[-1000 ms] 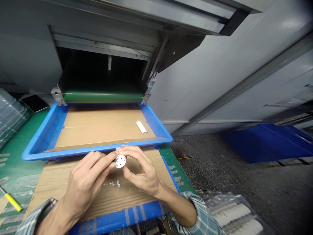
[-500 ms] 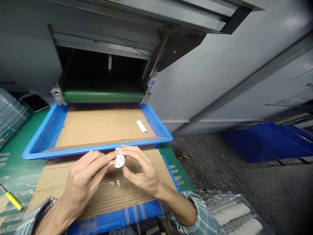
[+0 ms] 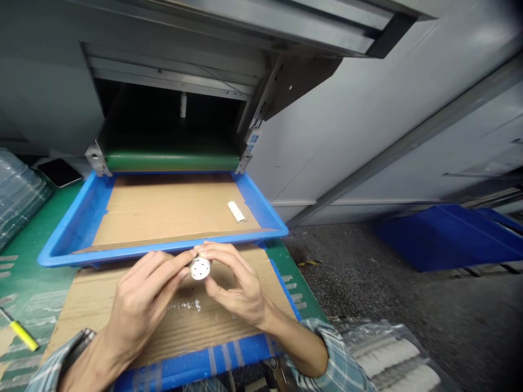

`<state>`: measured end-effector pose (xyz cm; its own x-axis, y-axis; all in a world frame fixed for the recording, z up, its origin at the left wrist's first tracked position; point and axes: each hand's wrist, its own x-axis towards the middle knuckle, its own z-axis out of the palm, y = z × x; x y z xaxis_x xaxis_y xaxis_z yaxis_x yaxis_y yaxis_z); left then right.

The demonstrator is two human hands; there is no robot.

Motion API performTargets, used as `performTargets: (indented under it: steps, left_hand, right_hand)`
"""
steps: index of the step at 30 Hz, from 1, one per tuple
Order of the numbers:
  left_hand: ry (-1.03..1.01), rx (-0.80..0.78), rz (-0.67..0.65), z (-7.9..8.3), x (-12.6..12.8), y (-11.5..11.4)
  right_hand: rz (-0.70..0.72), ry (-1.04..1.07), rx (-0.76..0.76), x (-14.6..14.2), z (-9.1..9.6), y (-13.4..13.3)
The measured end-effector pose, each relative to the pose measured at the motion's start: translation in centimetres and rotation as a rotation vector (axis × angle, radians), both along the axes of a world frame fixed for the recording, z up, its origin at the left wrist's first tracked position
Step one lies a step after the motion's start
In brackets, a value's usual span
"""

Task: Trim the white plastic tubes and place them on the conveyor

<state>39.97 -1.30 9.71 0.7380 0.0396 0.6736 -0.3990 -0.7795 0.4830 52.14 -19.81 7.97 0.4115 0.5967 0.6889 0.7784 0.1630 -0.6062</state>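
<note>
Between my fingertips is a white cylindrical part (image 3: 200,268), its round end with several small dark holes facing me. My left hand (image 3: 149,291) pinches it from the left, and my right hand (image 3: 237,286) grips it from the right with thumb below and fingers above. The length of the part behind its face is hidden. Both hands are over a cardboard sheet (image 3: 229,337) marked with white scribbles. Just beyond them, a white tube (image 3: 236,212) lies on its side in a blue tray (image 3: 163,251) lined with cardboard.
A green conveyor belt (image 3: 171,161) ends above the tray's back edge, with another white cylinder (image 3: 183,105) upright on it. To the left are a phone (image 3: 60,172), clear plastic packaging (image 3: 18,196) and a yellow-handled screwdriver (image 3: 23,335). Plastic-wrapped white rolls (image 3: 392,359) lie at lower right.
The white part has turned slightly in my fingers, so the holes on its face sit differently. Both hands stay almost where they were.
</note>
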Motion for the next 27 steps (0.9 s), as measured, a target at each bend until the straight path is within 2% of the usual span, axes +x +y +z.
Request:
performTargets:
  steps: [18,27]
  left_hand:
    - [0.025,0.079,0.042,-0.54,-0.21,0.04]
    - [0.001,0.030,0.086,0.06,-0.11,-0.15]
  right_hand:
    - [-0.077,-0.087,-0.008,-0.02,0.51,0.19]
    - [0.012,0.031,0.014,0.02,0.27,0.14]
